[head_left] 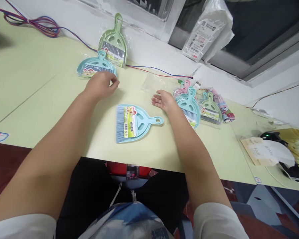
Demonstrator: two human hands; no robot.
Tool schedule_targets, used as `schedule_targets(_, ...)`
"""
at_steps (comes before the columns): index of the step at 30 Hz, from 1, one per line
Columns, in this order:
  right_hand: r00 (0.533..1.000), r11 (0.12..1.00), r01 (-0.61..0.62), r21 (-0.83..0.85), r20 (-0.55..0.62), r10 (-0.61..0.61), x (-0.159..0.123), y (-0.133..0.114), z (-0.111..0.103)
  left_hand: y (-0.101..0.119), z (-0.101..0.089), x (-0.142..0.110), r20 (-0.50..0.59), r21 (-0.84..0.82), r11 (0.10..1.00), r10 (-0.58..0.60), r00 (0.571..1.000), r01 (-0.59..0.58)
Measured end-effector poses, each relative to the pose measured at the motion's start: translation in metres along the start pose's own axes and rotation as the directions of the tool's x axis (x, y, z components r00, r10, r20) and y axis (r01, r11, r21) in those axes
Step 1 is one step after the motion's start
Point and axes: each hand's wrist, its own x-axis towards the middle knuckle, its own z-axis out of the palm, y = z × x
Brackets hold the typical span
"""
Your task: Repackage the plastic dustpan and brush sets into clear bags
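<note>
A light blue dustpan with a brush and a paper label (139,122) lies unwrapped on the table in front of me, its handle pointing right. My left hand (102,86) hovers beyond it on the left, fingers curled in, with nothing showing in them. Just behind that hand is a wrapped blue dustpan set (96,63), partly covered by it. My right hand (163,100) is open above the dustpan's handle, its fingers stretched to the left and bare. Past the fingertips lies a clear plastic bag (153,81).
A wrapped green dustpan set (114,46) leans on the wall. To the right stand a blue set (190,103), a pink one (185,87) and a green one (210,109). Red and blue cable (42,26) runs along the back. A white package (204,31) rests on the sill.
</note>
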Motion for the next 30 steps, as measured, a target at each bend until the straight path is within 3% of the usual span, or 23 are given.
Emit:
schedule_targets(5,0.983,0.979,0.185,-0.079,0.019,-0.184,-0.018,0.006,-0.003,0.007,0.011,0.003,-0.053,-0.087,0.996,-0.002,0.999,-0.003)
schedule_targets(8,0.945,0.925,0.327,-0.193,0.058,-0.322,-0.037,0.011,-0.009,0.015,0.018,0.004,-0.067,-0.2,0.979,-0.045,0.997,0.031)
schedule_targets(12,0.811,0.732,0.58,-0.358,0.175,-0.558,-0.068,0.022,-0.024,0.029,0.024,0.001,-0.012,-0.347,0.934,-0.096,0.995,0.086)
schedule_targets(15,0.702,0.547,0.692,-0.471,0.259,-0.664,-0.095,0.028,-0.033,0.039,0.03,0.0,0.03,-0.413,0.903,-0.116,0.993,0.118)
schedule_targets(19,0.596,0.376,0.756,-0.536,0.323,-0.735,-0.121,0.034,-0.035,0.051,0.039,0.0,0.053,-0.472,0.87,-0.131,0.99,0.14)
schedule_targets(23,0.506,0.293,0.824,-0.485,0.398,-0.765,-0.132,0.037,-0.034,0.059,0.04,0.0,0.061,-0.478,0.867,-0.128,0.99,0.141)
schedule_targets(27,0.494,0.286,0.841,-0.459,0.436,-0.752,-0.137,0.039,-0.034,0.06,0.038,0.002,0.11,-0.501,0.848,-0.136,0.985,0.173)
schedule_targets(30,0.496,0.301,0.847,-0.439,0.445,-0.745,-0.141,0.04,-0.032,0.056,0.037,0.005,0.143,-0.61,0.758,-0.183,0.973,0.233)
